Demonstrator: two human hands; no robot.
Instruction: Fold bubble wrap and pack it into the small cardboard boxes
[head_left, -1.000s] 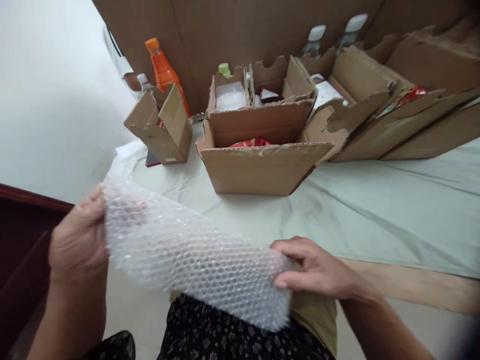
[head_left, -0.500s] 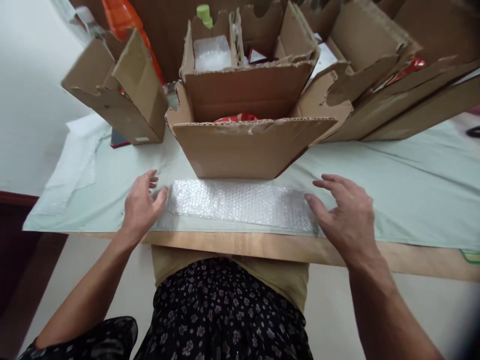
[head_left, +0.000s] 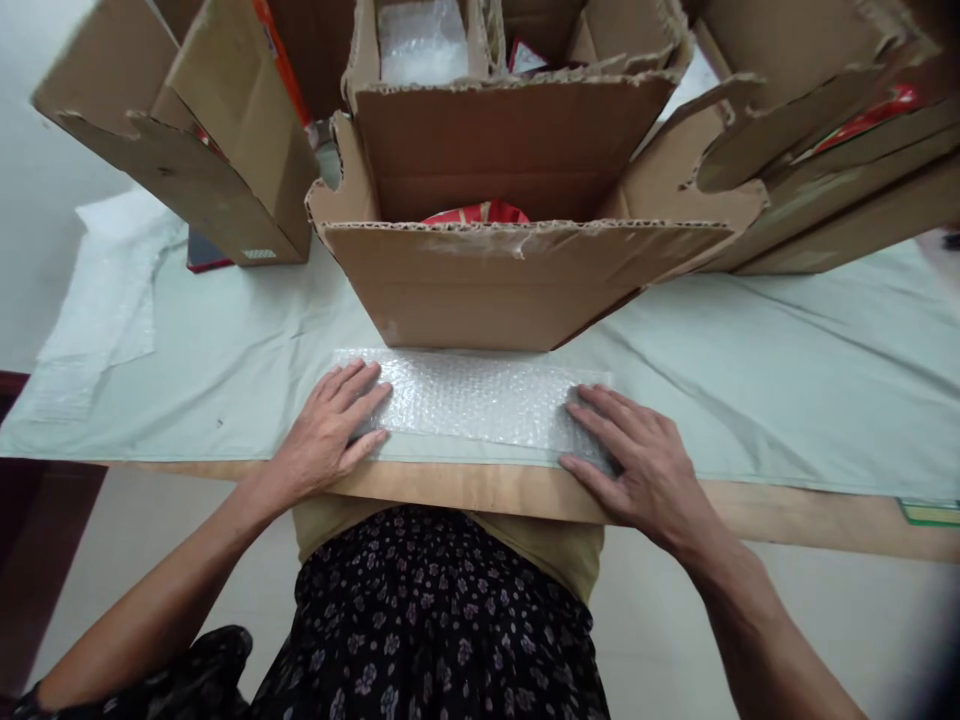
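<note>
A long, flat strip of clear bubble wrap lies near the table's front edge. My left hand rests palm down over its left end, fingers stretched out. Over the right end lies my right hand, its fingers spread with the thumb towards the table edge. Neither hand grips the strip. Right behind the wrap stands an open cardboard box, with a red packet partly visible inside.
More open cardboard boxes stand behind and to the right, one holding a bubble-wrapped item. At left are another cardboard box and loose bubble-wrap sheets. A pale green cloth covers the table, whose wooden edge faces me.
Both hands have moved inward and come down onto the ends of the bubble wrap. Before, they hovered beside it. The view has shifted slightly closer and downward.
</note>
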